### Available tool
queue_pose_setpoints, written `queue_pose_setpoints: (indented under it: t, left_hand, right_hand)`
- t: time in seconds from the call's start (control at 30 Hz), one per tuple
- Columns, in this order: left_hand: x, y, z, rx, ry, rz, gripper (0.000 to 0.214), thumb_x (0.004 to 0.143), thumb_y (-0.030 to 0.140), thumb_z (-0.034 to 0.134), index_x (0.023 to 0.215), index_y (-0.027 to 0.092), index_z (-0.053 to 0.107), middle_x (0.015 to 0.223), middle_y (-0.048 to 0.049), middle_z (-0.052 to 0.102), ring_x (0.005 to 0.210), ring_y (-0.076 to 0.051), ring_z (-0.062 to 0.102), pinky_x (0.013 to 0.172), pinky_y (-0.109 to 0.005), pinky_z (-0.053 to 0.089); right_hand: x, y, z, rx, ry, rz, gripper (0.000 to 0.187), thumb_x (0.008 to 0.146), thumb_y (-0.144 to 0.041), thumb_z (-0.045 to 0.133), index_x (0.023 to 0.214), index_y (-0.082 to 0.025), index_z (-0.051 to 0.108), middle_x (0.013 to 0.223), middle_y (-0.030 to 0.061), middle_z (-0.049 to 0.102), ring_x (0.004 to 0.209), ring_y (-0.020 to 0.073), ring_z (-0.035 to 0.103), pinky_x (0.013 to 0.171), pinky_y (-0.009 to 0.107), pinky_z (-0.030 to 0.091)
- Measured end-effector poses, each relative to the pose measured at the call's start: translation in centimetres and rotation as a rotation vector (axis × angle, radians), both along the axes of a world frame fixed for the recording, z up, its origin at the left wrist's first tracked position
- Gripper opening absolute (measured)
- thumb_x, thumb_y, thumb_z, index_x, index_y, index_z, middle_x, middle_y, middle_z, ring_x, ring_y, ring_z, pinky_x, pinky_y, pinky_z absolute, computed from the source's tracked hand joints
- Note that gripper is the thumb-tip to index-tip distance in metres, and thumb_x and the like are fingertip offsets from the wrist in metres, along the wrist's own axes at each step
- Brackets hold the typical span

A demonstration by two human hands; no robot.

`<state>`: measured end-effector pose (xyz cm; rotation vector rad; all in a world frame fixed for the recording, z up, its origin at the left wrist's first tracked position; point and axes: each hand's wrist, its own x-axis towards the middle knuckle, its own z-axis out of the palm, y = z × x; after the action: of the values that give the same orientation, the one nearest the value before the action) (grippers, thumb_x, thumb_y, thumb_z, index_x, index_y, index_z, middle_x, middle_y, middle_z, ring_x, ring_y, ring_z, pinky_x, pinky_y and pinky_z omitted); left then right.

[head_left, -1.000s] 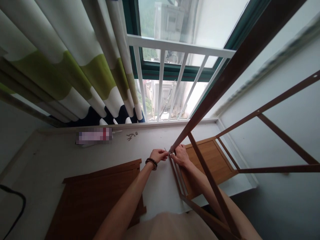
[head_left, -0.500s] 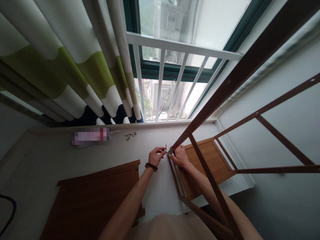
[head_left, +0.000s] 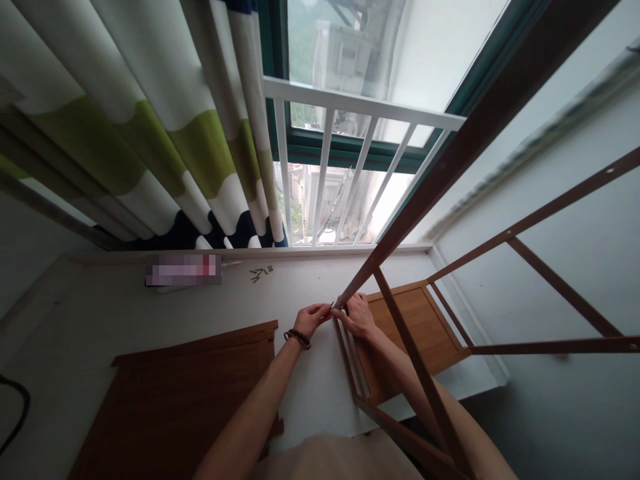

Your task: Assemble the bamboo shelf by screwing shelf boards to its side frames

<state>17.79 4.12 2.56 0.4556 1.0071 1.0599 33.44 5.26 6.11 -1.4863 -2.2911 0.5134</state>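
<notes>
My left hand (head_left: pixel 311 321), with a dark bead bracelet at the wrist, is closed in a pinch on a thin dark bolt (head_left: pixel 332 305), mostly covered by the fingertips. The fingertips meet the lower corner of a brown wooden frame (head_left: pixel 381 257), where a small pale metal-looking bit shows. My right hand (head_left: pixel 359 317) is wrapped round that same corner, its thumb close to my left fingertips. Slatted rails and a lighter wooden panel (head_left: pixel 413 323) join the frame beneath my right forearm.
Several loose bolts (head_left: pixel 261 273) lie on the white surface (head_left: pixel 235 303), near a blurred pink package (head_left: pixel 183 270). A dark wooden panel (head_left: pixel 200 393) lies at left. Behind are a striped curtain (head_left: pixel 195 143) and a white window railing (head_left: pixel 370 110). Long frame bars slant up to the right.
My left hand has brought the bolt to the frame corner; it stood upright off the fingertips before and now mostly hides in them. My right hand keeps its hold. The view has shifted slightly.
</notes>
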Motion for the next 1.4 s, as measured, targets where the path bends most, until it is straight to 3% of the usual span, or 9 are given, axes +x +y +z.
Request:
queue_pose_setpoints:
  t: [0.17, 0.33, 0.67, 0.77, 0.9, 0.97, 1.13, 1.27, 1.4]
  left_hand:
    - [0.6, 0.1, -0.4, -0.158, -0.108, -0.030, 0.028, 0.060, 0.031, 0.075, 0.075, 0.009, 0.065, 0.070, -0.0066, 0.068, 0.066, -0.012, 0.063, 0.071, -0.025, 0.053]
    - [0.6, -0.3, -1.1, -0.132, -0.096, -0.070, 0.031, 0.054, 0.023, 0.079, 0.078, 0.009, 0.065, 0.072, -0.0072, 0.068, 0.066, -0.012, 0.064, 0.070, -0.024, 0.053]
    - [0.5, -0.8, -1.2, 0.051, 0.137, -0.058, 0.042, 0.042, 0.028, 0.082, 0.076, 0.011, 0.065, 0.070, -0.0043, 0.068, 0.066, -0.014, 0.062, 0.068, -0.027, 0.052]
    - [0.6, -1.1, -0.5, 0.073, 0.296, -0.024, 0.039, 0.042, 0.031, 0.081, 0.071, 0.011, 0.064, 0.064, -0.0028, 0.066, 0.060, -0.012, 0.060, 0.056, -0.023, 0.050]
    - [0.2, -1.3, -0.1, -0.041, 0.389, -0.174, 0.035, 0.049, 0.039, 0.077, 0.063, 0.010, 0.063, 0.059, -0.0050, 0.064, 0.051, -0.011, 0.056, 0.043, -0.021, 0.043]
    - [0.2, -1.0, -0.1, -0.102, 0.317, -0.223, 0.034, 0.049, 0.037, 0.078, 0.064, 0.009, 0.065, 0.060, -0.0062, 0.065, 0.052, -0.011, 0.057, 0.048, -0.022, 0.046]
    - [0.5, 0.1, 0.6, -0.052, 0.188, -0.094, 0.041, 0.040, 0.015, 0.083, 0.076, 0.010, 0.064, 0.069, -0.0080, 0.068, 0.063, -0.014, 0.063, 0.069, -0.028, 0.051]
    - [0.8, -0.3, 1.5, 0.089, 0.332, -0.004, 0.052, 0.046, 0.009, 0.078, 0.093, 0.015, 0.057, 0.073, -0.0068, 0.070, 0.068, -0.017, 0.064, 0.073, -0.034, 0.050]
    - [1.2, -1.6, 1.6, 0.269, 0.540, 0.005, 0.022, 0.058, 0.019, 0.073, 0.078, 0.018, 0.063, 0.077, -0.0051, 0.069, 0.078, -0.018, 0.063, 0.077, -0.031, 0.048]
  right_hand:
    - [0.2, -0.3, 0.3, 0.018, -0.009, 0.028, 0.019, 0.077, -0.035, 0.050, 0.086, -0.019, 0.052, 0.080, 0.0022, 0.056, 0.083, 0.0182, 0.046, 0.081, 0.033, 0.028]
    - [0.5, -1.0, 0.3, 0.024, -0.005, 0.054, 0.020, 0.074, -0.032, 0.052, 0.090, -0.019, 0.052, 0.086, 0.0026, 0.056, 0.085, 0.0182, 0.047, 0.083, 0.033, 0.027]
    - [1.8, -1.2, 0.5, -0.050, -0.031, 0.169, 0.027, 0.069, -0.031, 0.054, 0.093, -0.021, 0.050, 0.091, 0.0016, 0.055, 0.091, 0.0195, 0.046, 0.086, 0.035, 0.027]
    - [1.9, -1.2, 0.5, -0.052, -0.031, 0.170, 0.026, 0.071, -0.035, 0.055, 0.093, -0.021, 0.050, 0.090, 0.0016, 0.055, 0.091, 0.0195, 0.046, 0.086, 0.035, 0.027]
    - [1.7, -1.4, 0.3, -0.017, -0.039, 0.146, 0.025, 0.070, -0.032, 0.054, 0.092, -0.020, 0.050, 0.089, 0.0018, 0.054, 0.090, 0.0190, 0.046, 0.086, 0.035, 0.027]
    - [1.5, -1.5, 0.3, 0.003, -0.047, 0.138, 0.023, 0.071, -0.031, 0.053, 0.090, -0.019, 0.050, 0.087, 0.0018, 0.054, 0.089, 0.0188, 0.046, 0.086, 0.035, 0.027]
    - [1.4, -1.6, 0.6, 0.033, -0.055, 0.125, 0.023, 0.070, -0.032, 0.054, 0.090, -0.020, 0.051, 0.086, 0.0018, 0.055, 0.086, 0.0186, 0.046, 0.087, 0.034, 0.027]
    - [1.4, -1.6, 0.5, 0.040, -0.067, 0.119, 0.025, 0.070, -0.033, 0.054, 0.092, -0.020, 0.051, 0.086, 0.0020, 0.055, 0.084, 0.0184, 0.046, 0.087, 0.034, 0.027]
    - [1.4, -1.6, 0.2, 0.047, -0.083, 0.101, 0.021, 0.071, -0.033, 0.053, 0.086, -0.019, 0.051, 0.083, 0.0021, 0.055, 0.083, 0.0184, 0.046, 0.087, 0.034, 0.027]
